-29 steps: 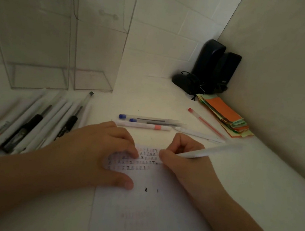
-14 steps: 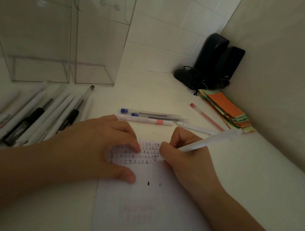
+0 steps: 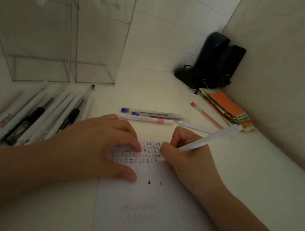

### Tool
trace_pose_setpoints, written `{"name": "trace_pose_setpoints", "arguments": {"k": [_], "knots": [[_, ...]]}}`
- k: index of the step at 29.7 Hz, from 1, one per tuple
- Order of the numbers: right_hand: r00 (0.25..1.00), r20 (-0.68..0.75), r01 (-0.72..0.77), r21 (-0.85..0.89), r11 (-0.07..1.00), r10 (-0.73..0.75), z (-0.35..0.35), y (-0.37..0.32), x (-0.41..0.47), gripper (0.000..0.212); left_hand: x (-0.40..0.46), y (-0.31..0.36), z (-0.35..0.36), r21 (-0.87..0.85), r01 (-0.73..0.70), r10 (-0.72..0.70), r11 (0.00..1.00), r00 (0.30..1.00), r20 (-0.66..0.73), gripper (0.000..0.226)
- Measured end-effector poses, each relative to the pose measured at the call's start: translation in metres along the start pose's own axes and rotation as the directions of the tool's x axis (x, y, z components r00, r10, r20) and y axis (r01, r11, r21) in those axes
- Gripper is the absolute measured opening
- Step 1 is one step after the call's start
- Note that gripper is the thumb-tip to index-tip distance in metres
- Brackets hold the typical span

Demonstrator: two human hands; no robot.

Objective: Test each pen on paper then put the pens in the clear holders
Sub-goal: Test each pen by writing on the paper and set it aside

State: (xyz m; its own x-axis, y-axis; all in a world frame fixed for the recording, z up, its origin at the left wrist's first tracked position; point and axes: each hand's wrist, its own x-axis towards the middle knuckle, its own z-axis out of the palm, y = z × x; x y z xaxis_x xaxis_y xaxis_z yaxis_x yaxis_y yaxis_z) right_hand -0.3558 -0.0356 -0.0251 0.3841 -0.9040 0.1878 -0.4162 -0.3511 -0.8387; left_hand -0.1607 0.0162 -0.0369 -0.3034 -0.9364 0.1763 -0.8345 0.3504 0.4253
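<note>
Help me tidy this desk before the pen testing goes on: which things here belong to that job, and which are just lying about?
Belong to the job:
white pen in the right hand
paper under the left hand
two clear holders
pens on the left
pens beyond the paper

Just lying about:
coloured paper stack
black speakers

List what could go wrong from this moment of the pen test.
The left hand rests on freshly written rows of marks on the paper, so wet ink may smear. The loose pens beside the clear holders could roll and mix tested with untested. Dim light may hide a faint stroke from the white pen.
</note>
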Motion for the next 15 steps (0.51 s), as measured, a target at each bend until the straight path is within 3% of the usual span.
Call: {"name": "trace_pose_setpoints", "arguments": {"k": [15], "knots": [[1.000, 0.017, 0.024, -0.024, 0.999, -0.023, -0.0005, -0.0015, -0.0012, 0.028, -0.0010, 0.0018, -0.0015, -0.019, 0.005, -0.005, 1.000, 1.000, -0.001, 0.084]]}}
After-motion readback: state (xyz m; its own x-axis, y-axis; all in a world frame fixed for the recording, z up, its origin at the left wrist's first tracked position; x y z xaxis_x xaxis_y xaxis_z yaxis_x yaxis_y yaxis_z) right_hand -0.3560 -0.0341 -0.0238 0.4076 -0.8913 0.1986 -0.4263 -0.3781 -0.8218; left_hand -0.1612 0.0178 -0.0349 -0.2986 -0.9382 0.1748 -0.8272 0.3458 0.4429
